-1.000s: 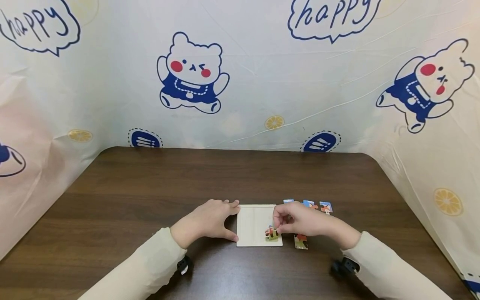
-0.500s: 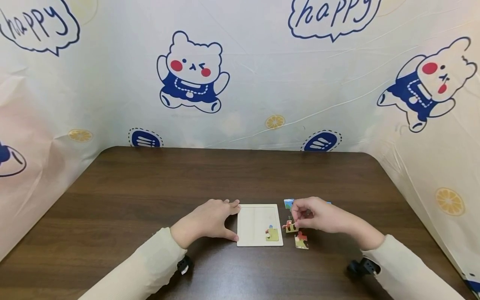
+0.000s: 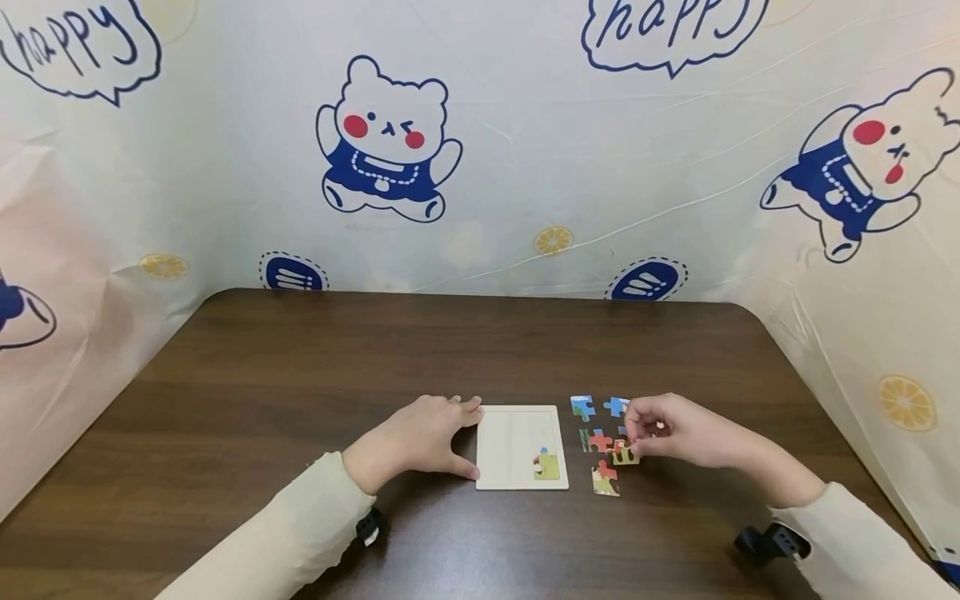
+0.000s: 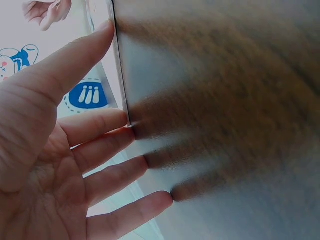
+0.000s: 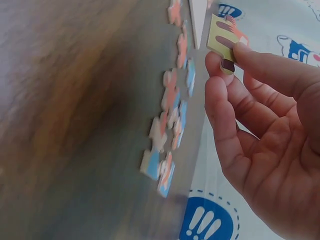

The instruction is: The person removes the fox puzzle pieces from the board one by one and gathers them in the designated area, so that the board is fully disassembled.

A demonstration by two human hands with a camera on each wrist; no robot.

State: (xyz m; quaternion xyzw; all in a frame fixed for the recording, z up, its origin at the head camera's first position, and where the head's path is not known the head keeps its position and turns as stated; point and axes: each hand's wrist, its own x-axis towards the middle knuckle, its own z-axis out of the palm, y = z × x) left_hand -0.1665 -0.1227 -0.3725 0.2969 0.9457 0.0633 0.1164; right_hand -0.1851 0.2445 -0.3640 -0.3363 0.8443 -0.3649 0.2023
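Note:
The left hand (image 3: 415,442) lies at the left side of a pale square puzzle board (image 3: 506,450), its fingers fairly straight. In the left wrist view, thumb and fingers touch the board's edge. One green puzzle piece (image 3: 547,467) sits in the board's lower right corner. Right of the board, the right hand (image 3: 682,431) pinches a yellow-green jigsaw piece with brown stripes and an orange part (image 5: 223,39) between thumb and fingertip. The right wrist view shows it raised above the table, over several loose pieces (image 5: 170,95). Some of those are hidden behind the right hand in the head view.
Loose pieces lie right of the board, among them a blue one (image 3: 582,407) and a red and green one (image 3: 606,478). The brown wooden table (image 3: 322,358) ends at a printed curtain (image 3: 510,167) at the back and sides.
The right hand has moved right, from over the board to above the loose pieces, carrying the striped piece with it. The green piece in the board's corner has come into full view. The left hand stays put.

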